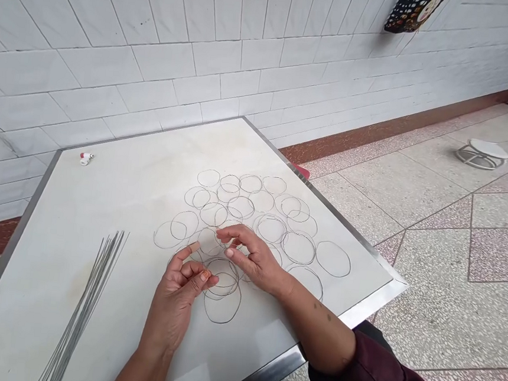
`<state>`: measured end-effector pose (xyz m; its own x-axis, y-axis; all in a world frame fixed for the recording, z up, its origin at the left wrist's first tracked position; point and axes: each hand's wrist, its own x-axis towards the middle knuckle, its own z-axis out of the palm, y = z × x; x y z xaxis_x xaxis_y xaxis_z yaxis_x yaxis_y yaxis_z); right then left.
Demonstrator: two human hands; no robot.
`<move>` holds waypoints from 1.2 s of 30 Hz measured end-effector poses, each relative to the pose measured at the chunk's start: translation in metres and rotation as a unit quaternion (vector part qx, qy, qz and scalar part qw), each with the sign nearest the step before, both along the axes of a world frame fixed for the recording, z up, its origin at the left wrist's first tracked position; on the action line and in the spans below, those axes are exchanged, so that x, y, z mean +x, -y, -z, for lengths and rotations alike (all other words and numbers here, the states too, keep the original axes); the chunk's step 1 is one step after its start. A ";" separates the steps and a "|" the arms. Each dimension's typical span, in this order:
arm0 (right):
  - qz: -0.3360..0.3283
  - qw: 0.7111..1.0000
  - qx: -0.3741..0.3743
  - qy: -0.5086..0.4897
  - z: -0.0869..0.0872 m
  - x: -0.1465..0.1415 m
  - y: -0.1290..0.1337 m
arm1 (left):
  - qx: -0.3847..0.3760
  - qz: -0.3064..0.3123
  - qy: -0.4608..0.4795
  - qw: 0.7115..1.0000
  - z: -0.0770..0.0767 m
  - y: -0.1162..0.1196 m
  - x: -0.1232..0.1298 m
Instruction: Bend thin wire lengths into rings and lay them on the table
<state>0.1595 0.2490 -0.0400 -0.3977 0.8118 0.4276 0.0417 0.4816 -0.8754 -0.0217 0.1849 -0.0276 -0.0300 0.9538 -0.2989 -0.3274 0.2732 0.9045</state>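
My left hand [180, 294] is closed in a pinch, thumb against fingers, on what looks like a thin wire ring [238, 279]. Its index finger points up, with a tan wrap around the tip. Over the rings, just to the right, my right hand [254, 262] has thumb and index finger apart and holds nothing I can see. Many more thin wire rings [351, 261] lie spread and overlapping on the white table [147, 193] beyond and around both hands. Some are partly hidden under the hands. A bundle of straight grey wires [85, 312] lies to the left.
Metal trim [356, 241] edges the table. Small red and white items [86, 158] sit at its far left corner. A white tiled wall [156, 93] stands behind. On the floor at right is a round stool [484, 152]; a dark patterned bag [412, 11] hangs above.
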 end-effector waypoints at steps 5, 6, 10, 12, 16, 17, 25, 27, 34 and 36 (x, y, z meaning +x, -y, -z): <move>-0.008 0.998 -0.049 0.027 -0.001 -0.002 0.000 | -0.015 0.037 -0.031 0.999 0.000 0.001 -0.001; -0.010 0.998 -0.059 0.033 -0.001 -0.002 0.000 | -0.016 0.040 -0.036 0.998 0.000 0.001 -0.001; -0.016 0.996 -0.076 0.044 0.001 -0.002 -0.001 | -0.024 0.036 -0.038 0.998 -0.001 0.001 -0.001; -0.012 0.996 -0.077 0.053 0.002 -0.003 -0.002 | -0.031 0.033 -0.022 0.999 0.000 0.000 -0.001; -0.008 0.995 -0.075 0.066 0.005 -0.003 -0.003 | -0.047 0.023 0.026 0.998 0.001 -0.001 -0.001; -0.008 0.995 -0.074 0.067 0.005 -0.003 -0.002 | -0.053 0.020 0.037 0.998 0.001 -0.001 -0.001; 0.013 0.994 -0.088 0.057 0.004 -0.004 -0.001 | -0.058 0.006 0.092 0.994 0.001 -0.001 0.000; 0.014 0.994 -0.090 0.052 0.004 -0.004 -0.001 | -0.041 0.018 0.109 0.993 0.003 -0.001 -0.001; 0.047 0.989 -0.138 0.000 0.002 -0.003 -0.002 | -0.026 0.035 0.099 0.994 -0.001 0.002 0.005; 0.044 0.983 -0.174 -0.027 0.001 -0.002 -0.002 | -0.042 0.049 0.068 0.996 -0.004 0.003 0.006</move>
